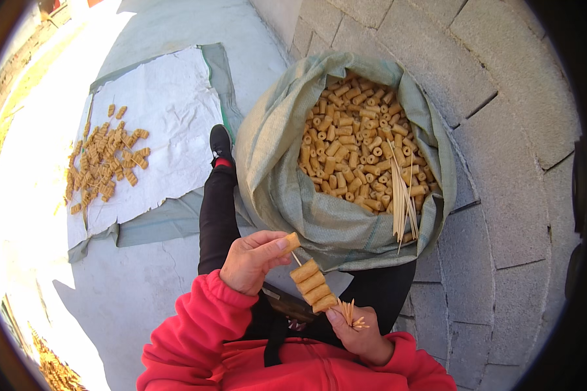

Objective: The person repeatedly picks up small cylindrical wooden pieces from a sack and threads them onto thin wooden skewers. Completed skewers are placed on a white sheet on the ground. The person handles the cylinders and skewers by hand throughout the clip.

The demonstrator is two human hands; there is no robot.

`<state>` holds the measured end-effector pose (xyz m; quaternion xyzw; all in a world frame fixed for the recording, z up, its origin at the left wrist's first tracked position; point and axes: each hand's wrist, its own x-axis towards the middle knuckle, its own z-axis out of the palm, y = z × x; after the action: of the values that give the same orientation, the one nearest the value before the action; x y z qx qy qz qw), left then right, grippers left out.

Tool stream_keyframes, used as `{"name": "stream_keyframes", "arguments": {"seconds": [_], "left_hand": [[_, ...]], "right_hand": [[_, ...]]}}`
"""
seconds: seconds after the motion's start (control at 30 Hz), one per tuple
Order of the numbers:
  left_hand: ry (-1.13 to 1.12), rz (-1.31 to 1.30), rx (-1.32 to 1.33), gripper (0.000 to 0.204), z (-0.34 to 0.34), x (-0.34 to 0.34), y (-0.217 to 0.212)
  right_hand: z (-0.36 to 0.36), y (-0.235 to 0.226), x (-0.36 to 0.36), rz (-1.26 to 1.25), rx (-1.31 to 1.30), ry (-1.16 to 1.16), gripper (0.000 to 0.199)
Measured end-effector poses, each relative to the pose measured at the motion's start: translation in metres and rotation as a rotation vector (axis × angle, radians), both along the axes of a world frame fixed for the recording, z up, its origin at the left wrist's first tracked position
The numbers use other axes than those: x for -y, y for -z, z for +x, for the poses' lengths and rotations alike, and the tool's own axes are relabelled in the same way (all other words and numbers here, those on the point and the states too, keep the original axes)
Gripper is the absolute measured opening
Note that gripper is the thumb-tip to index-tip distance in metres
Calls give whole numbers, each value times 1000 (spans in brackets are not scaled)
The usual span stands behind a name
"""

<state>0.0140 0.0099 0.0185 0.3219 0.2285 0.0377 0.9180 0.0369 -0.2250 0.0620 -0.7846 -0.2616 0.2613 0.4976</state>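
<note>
My left hand [254, 259] pinches one short, golden-brown hollow roll [292, 242] at the upper tip of a thin wooden skewer. Farther down that skewer, several like rolls [312, 285] sit crosswise, pressed side by side. My right hand [361, 331] closes around the skewer's lower end, together with a bundle of bare skewers [351, 314] whose tips stick out past the fingers. Just beyond my hands stands a big woven sack [274, 150], its rim rolled down, full of loose rolls [352, 137]. More bare skewers [401, 195] lie across those rolls at the sack's right side.
On the left, a white sheet [176, 111] over a green-grey cloth carries a heap of filled skewers [107, 159]. My leg [216, 215] stretches between sheet and sack. A grey block wall [489, 215] rises along the right.
</note>
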Motion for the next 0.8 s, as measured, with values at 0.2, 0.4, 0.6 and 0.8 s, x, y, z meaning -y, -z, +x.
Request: {"name": "stream_keyframes", "arguments": {"seconds": [0.2,0.4,0.6,0.8], "left_hand": [[15,-81,-30,18,-4,10,7],[53,-87,-53,20,-11,21,10],[-18,5,-67,19,-13,36,0],[-123,-270,84,29,-15,53,-4]], "right_hand": [[-8,7,-2,37,64,7,17],[-15,6,-5,37,96,41,15],[-15,17,-2,37,123,79,15],[-14,24,-5,-5,-43,68,8]]}}
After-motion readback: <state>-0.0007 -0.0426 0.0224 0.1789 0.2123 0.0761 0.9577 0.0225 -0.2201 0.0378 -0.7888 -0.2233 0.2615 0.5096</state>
